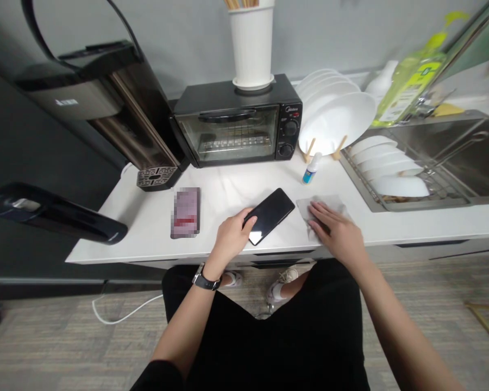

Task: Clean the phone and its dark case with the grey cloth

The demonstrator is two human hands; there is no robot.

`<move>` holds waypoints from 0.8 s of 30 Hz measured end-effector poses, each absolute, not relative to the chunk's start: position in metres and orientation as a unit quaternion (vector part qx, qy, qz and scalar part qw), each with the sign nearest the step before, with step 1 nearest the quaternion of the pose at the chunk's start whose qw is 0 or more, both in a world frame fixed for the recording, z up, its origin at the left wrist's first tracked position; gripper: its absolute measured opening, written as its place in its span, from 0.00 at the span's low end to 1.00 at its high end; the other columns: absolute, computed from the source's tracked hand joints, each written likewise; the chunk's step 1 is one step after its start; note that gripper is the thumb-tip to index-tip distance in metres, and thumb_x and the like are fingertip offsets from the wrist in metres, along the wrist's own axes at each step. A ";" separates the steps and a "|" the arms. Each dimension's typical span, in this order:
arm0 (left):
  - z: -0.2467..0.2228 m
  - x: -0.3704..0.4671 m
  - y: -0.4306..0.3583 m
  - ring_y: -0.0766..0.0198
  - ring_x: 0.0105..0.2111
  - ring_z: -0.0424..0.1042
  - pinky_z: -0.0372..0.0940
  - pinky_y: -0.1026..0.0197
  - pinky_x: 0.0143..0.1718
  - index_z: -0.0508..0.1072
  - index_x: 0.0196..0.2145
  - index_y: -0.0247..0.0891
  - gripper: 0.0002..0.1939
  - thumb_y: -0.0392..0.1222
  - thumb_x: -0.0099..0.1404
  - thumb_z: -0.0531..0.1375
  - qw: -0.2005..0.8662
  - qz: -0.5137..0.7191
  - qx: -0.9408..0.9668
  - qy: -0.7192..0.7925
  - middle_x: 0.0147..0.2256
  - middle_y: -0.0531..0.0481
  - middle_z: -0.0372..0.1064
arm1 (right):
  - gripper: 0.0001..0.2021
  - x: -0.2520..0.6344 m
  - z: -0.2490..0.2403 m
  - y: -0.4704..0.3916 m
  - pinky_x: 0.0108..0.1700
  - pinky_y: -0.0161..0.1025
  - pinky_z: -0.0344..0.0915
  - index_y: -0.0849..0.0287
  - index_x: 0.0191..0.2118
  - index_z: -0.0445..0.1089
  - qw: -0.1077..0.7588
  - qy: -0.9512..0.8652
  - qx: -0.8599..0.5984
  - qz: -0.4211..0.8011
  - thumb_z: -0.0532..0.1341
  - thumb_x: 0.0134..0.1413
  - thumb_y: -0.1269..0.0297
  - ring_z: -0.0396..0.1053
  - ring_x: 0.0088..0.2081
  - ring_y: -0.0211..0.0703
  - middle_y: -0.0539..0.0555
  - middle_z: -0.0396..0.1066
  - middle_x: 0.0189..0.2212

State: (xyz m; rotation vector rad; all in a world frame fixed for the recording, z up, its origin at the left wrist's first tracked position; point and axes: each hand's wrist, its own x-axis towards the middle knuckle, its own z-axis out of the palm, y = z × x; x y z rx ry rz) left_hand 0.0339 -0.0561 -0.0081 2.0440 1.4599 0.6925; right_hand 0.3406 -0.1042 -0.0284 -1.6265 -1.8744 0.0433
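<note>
A black smartphone (271, 213) is tilted across the white counter, its dark screen facing up. My left hand (235, 234) grips its lower left edge, the thumb over the front and the other fingers partly hidden behind. To the right, my right hand (337, 231) rests with fingers stretched over a thin grey cloth (339, 203) on the counter. Whether it pinches the cloth I cannot see. Just behind the cloth stands a small spray bottle (311, 169) with a blue label. A blurred-out purple flat item (186, 210) lies left of my left hand.
A black toaster oven (236, 130) with a white chopstick pot (251, 49) on top stands at the back. On the left is a tall drinks machine (118, 108). White plates (334, 117) fill a rack beside the sink (456, 146). The counter's front edge (212, 256) runs close to my legs.
</note>
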 end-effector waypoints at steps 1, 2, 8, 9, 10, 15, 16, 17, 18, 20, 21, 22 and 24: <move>-0.007 0.036 -0.054 0.52 0.46 0.78 0.70 0.53 0.51 0.77 0.57 0.44 0.17 0.48 0.77 0.55 0.222 0.244 0.773 0.541 0.46 0.47 0.80 | 0.18 0.346 -0.031 -0.108 0.56 0.54 0.75 0.53 0.58 0.78 0.311 -0.711 -0.631 0.007 0.58 0.70 0.55 0.76 0.59 0.59 0.57 0.77 0.59; -0.007 0.037 -0.052 0.52 0.48 0.77 0.70 0.52 0.53 0.77 0.57 0.44 0.17 0.48 0.77 0.56 0.185 0.237 0.789 0.535 0.47 0.46 0.78 | 0.17 0.349 -0.033 -0.110 0.52 0.53 0.76 0.53 0.56 0.79 0.308 -0.696 -0.649 0.001 0.57 0.71 0.56 0.79 0.55 0.59 0.57 0.79 0.56; -0.014 0.043 -0.050 0.53 0.53 0.72 0.67 0.50 0.60 0.76 0.60 0.43 0.19 0.47 0.78 0.56 0.113 0.249 0.829 0.488 0.52 0.43 0.69 | 0.19 0.339 -0.018 -0.101 0.41 0.44 0.75 0.58 0.49 0.80 0.503 -0.533 -0.678 0.068 0.58 0.70 0.49 0.82 0.40 0.52 0.58 0.84 0.42; -0.014 0.044 -0.055 0.52 0.56 0.70 0.65 0.49 0.62 0.73 0.63 0.42 0.21 0.49 0.78 0.56 0.115 0.252 0.829 0.486 0.55 0.42 0.68 | 0.19 0.330 -0.014 -0.096 0.42 0.44 0.76 0.58 0.50 0.79 0.535 -0.523 -0.660 0.076 0.58 0.71 0.49 0.82 0.42 0.51 0.59 0.84 0.44; -0.013 0.044 -0.060 0.50 0.58 0.69 0.64 0.46 0.64 0.68 0.67 0.42 0.26 0.52 0.77 0.58 0.120 0.252 0.827 0.488 0.58 0.41 0.67 | 0.19 0.320 -0.011 -0.091 0.46 0.45 0.77 0.57 0.51 0.79 0.551 -0.528 -0.641 0.084 0.57 0.71 0.50 0.82 0.45 0.51 0.59 0.83 0.47; -0.009 0.045 -0.091 0.43 0.61 0.66 0.65 0.40 0.64 0.42 0.77 0.43 0.55 0.53 0.66 0.70 0.136 0.243 0.815 0.508 0.61 0.37 0.66 | 0.22 0.266 -0.018 -0.067 0.69 0.58 0.65 0.60 0.61 0.74 0.398 -0.718 -0.563 0.090 0.51 0.75 0.56 0.71 0.65 0.56 0.62 0.73 0.63; -0.011 0.045 -0.095 0.43 0.61 0.67 0.66 0.40 0.64 0.39 0.77 0.43 0.55 0.51 0.67 0.70 0.138 0.252 0.812 0.507 0.61 0.37 0.67 | 0.24 0.256 -0.021 -0.067 0.71 0.61 0.61 0.64 0.63 0.72 0.352 -0.742 -0.566 0.070 0.51 0.75 0.56 0.67 0.68 0.59 0.65 0.70 0.65; -0.013 0.045 -0.097 0.43 0.61 0.67 0.66 0.40 0.63 0.37 0.77 0.43 0.56 0.48 0.67 0.70 0.141 0.264 0.810 0.505 0.61 0.37 0.67 | 0.25 0.247 -0.024 -0.069 0.72 0.64 0.59 0.68 0.65 0.70 0.316 -0.755 -0.572 0.050 0.50 0.75 0.56 0.64 0.70 0.62 0.68 0.67 0.67; -0.016 0.045 -0.098 0.44 0.61 0.67 0.66 0.40 0.63 0.36 0.77 0.43 0.56 0.45 0.68 0.69 0.142 0.277 0.808 0.501 0.61 0.37 0.68 | 0.27 0.238 -0.025 -0.073 0.72 0.64 0.58 0.70 0.67 0.68 0.293 -0.765 -0.573 0.036 0.50 0.75 0.56 0.62 0.71 0.63 0.70 0.65 0.68; -0.022 0.043 -0.097 0.44 0.61 0.68 0.67 0.41 0.63 0.34 0.78 0.41 0.54 0.38 0.69 0.66 0.140 0.295 0.805 0.496 0.62 0.36 0.68 | 0.28 0.222 -0.025 -0.088 0.73 0.61 0.57 0.71 0.69 0.64 0.266 -0.793 -0.546 0.039 0.50 0.76 0.56 0.60 0.72 0.60 0.69 0.62 0.69; -0.024 0.042 -0.096 0.45 0.61 0.68 0.68 0.41 0.62 0.34 0.78 0.41 0.52 0.34 0.69 0.64 0.135 0.295 0.805 0.497 0.62 0.35 0.67 | 0.29 0.215 -0.023 -0.097 0.74 0.59 0.57 0.70 0.70 0.63 0.258 -0.812 -0.521 0.050 0.50 0.76 0.56 0.59 0.72 0.58 0.68 0.62 0.70; -0.026 0.041 -0.095 0.46 0.60 0.69 0.69 0.42 0.61 0.35 0.78 0.40 0.51 0.31 0.68 0.62 0.129 0.294 0.804 0.501 0.62 0.35 0.68 | 0.29 0.211 -0.022 -0.106 0.74 0.58 0.57 0.69 0.71 0.62 0.251 -0.830 -0.494 0.064 0.50 0.75 0.56 0.59 0.72 0.56 0.67 0.62 0.70; -0.027 0.040 -0.094 0.46 0.60 0.69 0.69 0.42 0.61 0.36 0.78 0.40 0.51 0.29 0.67 0.61 0.121 0.289 0.802 0.509 0.61 0.35 0.69 | 0.27 0.213 -0.018 -0.121 0.74 0.55 0.58 0.66 0.72 0.61 0.242 -0.856 -0.449 0.088 0.51 0.75 0.58 0.60 0.72 0.52 0.63 0.62 0.70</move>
